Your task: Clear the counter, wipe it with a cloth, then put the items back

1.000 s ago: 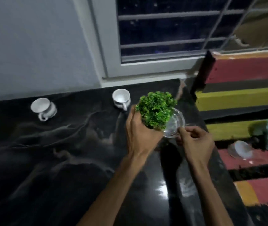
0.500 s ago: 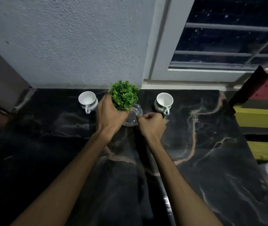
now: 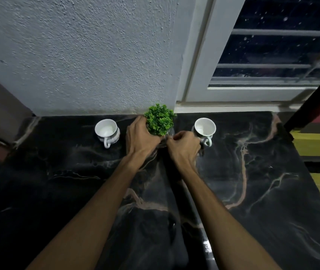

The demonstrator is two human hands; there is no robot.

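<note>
A small green plant (image 3: 160,119) sits over a clear glass dish (image 3: 163,143) at the back of the black marble counter (image 3: 252,182), close to the wall. My left hand (image 3: 141,139) wraps around the plant's base from the left. My right hand (image 3: 183,148) pinches the glass dish's right edge. The dish is mostly hidden by both hands. One white cup (image 3: 107,131) stands left of the plant, and a second white cup (image 3: 205,129) stands right of it, just beyond my right hand.
A textured white wall and a window frame (image 3: 198,75) rise behind the counter. Striped red, yellow and dark steps (image 3: 318,141) lie beyond the counter's right edge. A dark panel stands at the far left.
Both hands carried the plant and glass dish from the counter's right edge to the back, between the two cups, and closer to the wall.
</note>
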